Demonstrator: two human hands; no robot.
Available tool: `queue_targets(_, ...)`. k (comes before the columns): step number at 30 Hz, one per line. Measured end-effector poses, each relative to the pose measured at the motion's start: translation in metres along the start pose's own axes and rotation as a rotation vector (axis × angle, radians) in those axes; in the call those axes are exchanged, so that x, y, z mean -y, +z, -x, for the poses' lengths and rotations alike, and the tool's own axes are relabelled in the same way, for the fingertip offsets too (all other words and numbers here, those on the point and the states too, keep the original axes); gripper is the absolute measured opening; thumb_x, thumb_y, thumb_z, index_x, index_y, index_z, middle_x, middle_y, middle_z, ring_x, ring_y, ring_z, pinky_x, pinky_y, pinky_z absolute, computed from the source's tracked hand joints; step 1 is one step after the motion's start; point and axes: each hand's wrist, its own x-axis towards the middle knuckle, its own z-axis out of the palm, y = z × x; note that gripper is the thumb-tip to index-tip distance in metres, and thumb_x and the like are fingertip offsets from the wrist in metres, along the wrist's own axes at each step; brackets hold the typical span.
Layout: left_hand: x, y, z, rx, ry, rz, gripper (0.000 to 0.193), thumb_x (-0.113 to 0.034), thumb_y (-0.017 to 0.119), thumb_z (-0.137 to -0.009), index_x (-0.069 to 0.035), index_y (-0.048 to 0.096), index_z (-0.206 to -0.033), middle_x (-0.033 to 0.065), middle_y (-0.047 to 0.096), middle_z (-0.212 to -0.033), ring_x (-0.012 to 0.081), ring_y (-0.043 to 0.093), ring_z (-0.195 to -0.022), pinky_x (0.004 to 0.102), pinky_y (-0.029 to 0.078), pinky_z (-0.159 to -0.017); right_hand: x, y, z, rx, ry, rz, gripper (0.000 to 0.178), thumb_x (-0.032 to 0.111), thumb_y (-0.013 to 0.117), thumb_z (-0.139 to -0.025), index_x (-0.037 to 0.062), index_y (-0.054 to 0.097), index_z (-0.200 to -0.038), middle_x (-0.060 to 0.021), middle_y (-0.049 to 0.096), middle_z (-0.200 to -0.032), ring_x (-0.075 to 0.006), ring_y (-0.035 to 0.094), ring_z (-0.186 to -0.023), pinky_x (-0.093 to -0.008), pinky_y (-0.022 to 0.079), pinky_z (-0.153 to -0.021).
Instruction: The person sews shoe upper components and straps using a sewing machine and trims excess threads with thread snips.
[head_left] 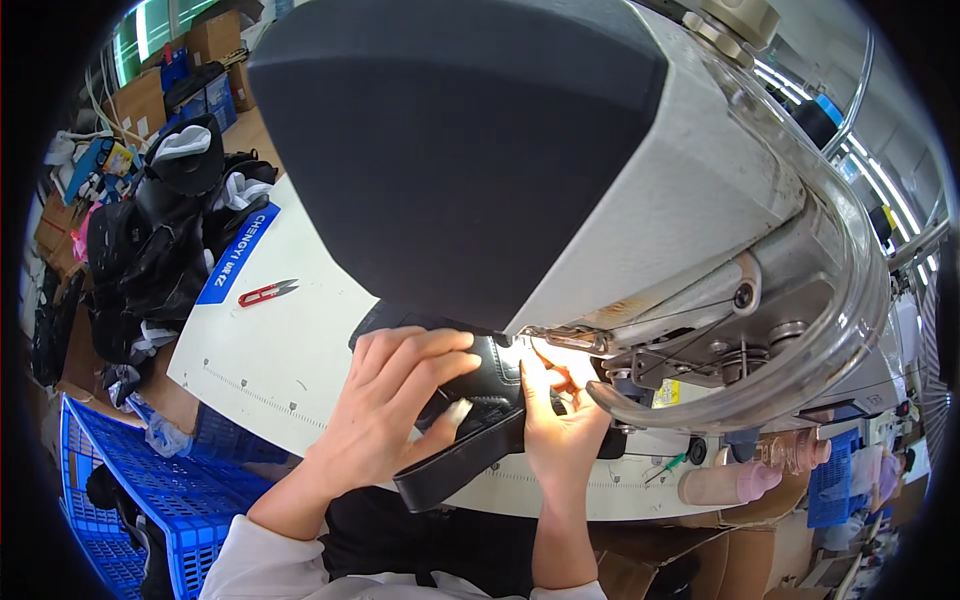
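A black leather piece [488, 372] with pale stitching and a wide strap [455, 475] lies under the head of a large sewing machine [640, 230]. My left hand [395, 395] rests on its left side, fingers stretched out and thumb apart. Close by the lit needle area, my right hand [562, 415] pinches the right edge of the leather between thumb and fingers. The machine head hides the needle and the far part of the leather. The strap hangs over the near table edge.
Red-handled thread snips [268, 293] lie on the white table [250, 350]. Black goods [160, 240] are piled at the left, above blue plastic crates [150, 480]. To the right are a green-handled tool [668, 467], a pink bottle [720, 485] and cardboard boxes [740, 555].
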Motion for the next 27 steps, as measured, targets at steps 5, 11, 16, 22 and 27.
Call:
queue_targets(5,-0.008,-0.005,0.006,0.321,-0.041,0.170,0.064,-0.029,0.070,-0.073,-0.008,0.053,-0.131,0.0121,0.051,-0.131,0.0344,0.040,-0.132,0.0566,0.015,-0.114,0.029,0.014,0.012,-0.117,0.043,-0.251,0.016,0.000,0.062,-0.090,-0.0059,0.065,-0.104,-0.0099,0.065,-0.098,-0.0112,0.059,-0.086,-0.0262,0.047,-0.078)
queue_targets(11,0.007,0.077,0.027,-0.130,0.047,-0.064,0.038,-0.019,0.066,-0.079,-0.018,0.061,-0.116,0.0066,0.050,-0.129,0.0318,0.039,-0.133,0.0679,0.003,-0.113,-0.015,0.002,0.003,-0.053,0.007,-0.185,0.019,0.009,0.053,-0.097,-0.0057,0.063,-0.102,-0.0120,0.065,-0.098,-0.0141,0.060,-0.086,-0.0287,0.048,-0.078)
queue_targets(16,-0.021,0.065,0.021,-0.100,-0.076,0.083,0.027,-0.010,0.060,-0.080,-0.018,0.063,-0.106,0.0040,0.054,-0.124,0.0283,0.043,-0.130,0.0704,0.006,-0.112,-0.081,-0.020,-0.045,0.023,0.587,-0.801,0.010,0.003,0.052,-0.095,-0.0019,0.060,-0.094,-0.0068,0.063,-0.097,-0.0122,0.058,-0.081,-0.0280,0.049,-0.071)
queue_targets(22,-0.015,0.071,0.024,-0.114,-0.110,0.095,0.026,-0.011,0.062,-0.079,-0.018,0.063,-0.103,0.0058,0.053,-0.123,0.0288,0.046,-0.128,0.0688,0.011,-0.112,-0.081,0.018,-0.055,0.024,0.413,-0.838,0.008,0.003,0.052,-0.094,-0.0009,0.059,-0.094,-0.0063,0.062,-0.097,-0.0123,0.058,-0.082,-0.0279,0.049,-0.071)
queue_targets(27,-0.008,0.063,0.019,-0.154,-0.077,0.070,0.027,-0.008,0.062,-0.079,-0.018,0.062,-0.104,0.0081,0.052,-0.123,0.0306,0.049,-0.126,0.0658,0.012,-0.114,-0.088,0.020,-0.054,0.025,0.296,-0.849,0.006,0.002,0.053,-0.093,-0.0001,0.058,-0.095,-0.0059,0.061,-0.096,-0.0123,0.057,-0.082,-0.0279,0.050,-0.071)
